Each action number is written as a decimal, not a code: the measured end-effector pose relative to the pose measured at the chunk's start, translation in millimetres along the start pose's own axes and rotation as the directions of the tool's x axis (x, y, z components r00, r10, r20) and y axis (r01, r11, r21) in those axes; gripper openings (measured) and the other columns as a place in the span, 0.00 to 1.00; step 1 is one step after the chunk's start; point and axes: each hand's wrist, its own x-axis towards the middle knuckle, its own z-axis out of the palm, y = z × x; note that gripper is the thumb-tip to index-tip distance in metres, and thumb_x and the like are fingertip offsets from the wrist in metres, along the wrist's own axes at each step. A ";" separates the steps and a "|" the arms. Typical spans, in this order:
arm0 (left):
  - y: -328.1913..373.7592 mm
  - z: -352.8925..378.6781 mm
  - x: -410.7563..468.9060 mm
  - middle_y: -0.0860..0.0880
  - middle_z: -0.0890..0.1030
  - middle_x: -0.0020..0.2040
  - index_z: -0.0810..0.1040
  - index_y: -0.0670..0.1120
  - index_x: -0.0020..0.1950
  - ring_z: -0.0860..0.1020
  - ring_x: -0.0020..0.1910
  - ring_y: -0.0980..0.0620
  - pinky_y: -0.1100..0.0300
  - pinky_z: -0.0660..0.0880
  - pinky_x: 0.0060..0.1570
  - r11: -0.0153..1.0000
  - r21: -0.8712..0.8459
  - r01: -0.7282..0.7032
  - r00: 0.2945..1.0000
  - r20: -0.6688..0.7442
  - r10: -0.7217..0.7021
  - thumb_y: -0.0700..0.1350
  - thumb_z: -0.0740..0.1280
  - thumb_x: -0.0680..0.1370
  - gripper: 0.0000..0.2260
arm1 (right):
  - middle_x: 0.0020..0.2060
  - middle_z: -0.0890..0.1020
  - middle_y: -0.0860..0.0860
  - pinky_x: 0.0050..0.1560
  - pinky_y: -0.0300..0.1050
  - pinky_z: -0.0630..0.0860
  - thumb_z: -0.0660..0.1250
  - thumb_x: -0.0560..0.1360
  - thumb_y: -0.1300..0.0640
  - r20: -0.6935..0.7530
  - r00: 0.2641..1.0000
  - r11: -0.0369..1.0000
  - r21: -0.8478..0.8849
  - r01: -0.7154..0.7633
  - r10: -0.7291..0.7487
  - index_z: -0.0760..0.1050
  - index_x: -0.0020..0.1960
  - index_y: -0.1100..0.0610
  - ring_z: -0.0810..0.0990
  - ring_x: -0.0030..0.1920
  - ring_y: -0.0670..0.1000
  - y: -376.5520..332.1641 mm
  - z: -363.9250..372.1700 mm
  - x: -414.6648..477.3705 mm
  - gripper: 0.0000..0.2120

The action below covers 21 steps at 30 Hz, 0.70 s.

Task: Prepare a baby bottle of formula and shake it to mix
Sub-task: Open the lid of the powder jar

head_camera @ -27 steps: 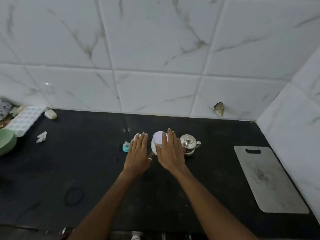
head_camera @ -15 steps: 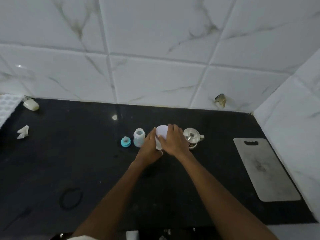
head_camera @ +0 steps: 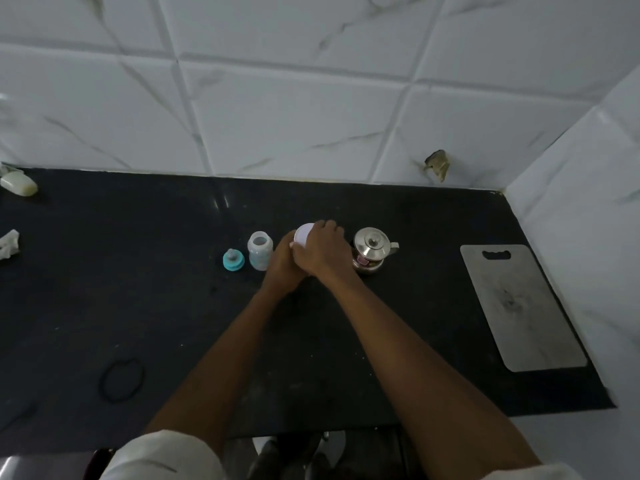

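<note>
Less than a second ago your hands lay flat with straight fingers, the left one covering the bottle and the right one over the tub. Now both have closed on the white tub [head_camera: 298,244] in the middle of the bench [head_camera: 138,306]. Your right hand [head_camera: 320,251] curls over the top, fingers wrapped round the far edge of the pale lid [head_camera: 302,233]. Your left hand [head_camera: 284,266] grips the tub's near side and steadies it from below the right wrist. The tub sits on the bench, not lifted.

With the left hand gone from it, the baby bottle [head_camera: 259,251] stands clear just to the left of the tub, upright, mouth open, touched by neither hand. Its teal teat ring [head_camera: 233,260] lies beside it, further left. The steel pot [head_camera: 370,249] with its knobbed lid stands just right of your right hand.

I read the shift from flat palms to a two-handed grip as the start of opening the tub, presumably the formula. Your hands cover most of the rim and the light is dim, so I cannot tell whether the lid has begun to come free. Nothing seems to be in the bottle yet, so the task is at its start: powder, water, teat and shaking all remain. When you twist or pry, mind the open bottle at your left knuckles; a slip sideways could knock it over.
</note>
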 end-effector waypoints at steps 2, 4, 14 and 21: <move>-0.8 2.8 2.8 0.51 0.76 0.64 0.71 0.44 0.71 0.73 0.60 0.58 0.62 0.70 0.59 0.999 0.031 0.019 1.000 0.011 -0.019 0.42 0.75 0.74 0.27 | 0.68 0.72 0.61 0.59 0.51 0.75 0.66 0.78 0.37 -0.007 1.000 1.000 -0.005 0.006 -0.006 0.64 0.75 0.65 0.72 0.66 0.59 1.5 -0.6 3.1 0.39; -4.8 6.7 4.4 0.52 0.77 0.64 0.71 0.46 0.71 0.74 0.60 0.59 0.63 0.71 0.59 0.998 0.047 0.043 0.999 0.006 -0.043 0.43 0.75 0.74 0.27 | 0.66 0.73 0.61 0.59 0.51 0.75 0.65 0.77 0.35 -0.008 1.000 0.999 -0.045 0.021 -0.021 0.67 0.73 0.65 0.73 0.65 0.60 2.1 -2.1 6.8 0.39; -19.1 7.5 7.9 0.58 0.77 0.61 0.72 0.51 0.69 0.75 0.60 0.62 0.69 0.71 0.58 0.999 -0.003 0.043 0.999 -0.024 -0.043 0.44 0.78 0.69 0.30 | 0.64 0.74 0.62 0.58 0.48 0.75 0.65 0.78 0.36 0.059 0.995 0.991 -0.103 0.091 -0.085 0.70 0.71 0.66 0.75 0.62 0.58 4.8 -7.4 19.8 0.36; -22.1 10.7 7.5 0.59 0.74 0.61 0.70 0.50 0.72 0.72 0.61 0.65 0.79 0.67 0.50 0.997 -0.013 0.071 0.997 -0.022 -0.071 0.44 0.79 0.69 0.33 | 0.65 0.72 0.62 0.60 0.49 0.74 0.66 0.78 0.38 0.118 0.985 0.986 -0.093 0.140 -0.129 0.69 0.72 0.66 0.73 0.64 0.59 9.1 -10.7 23.5 0.36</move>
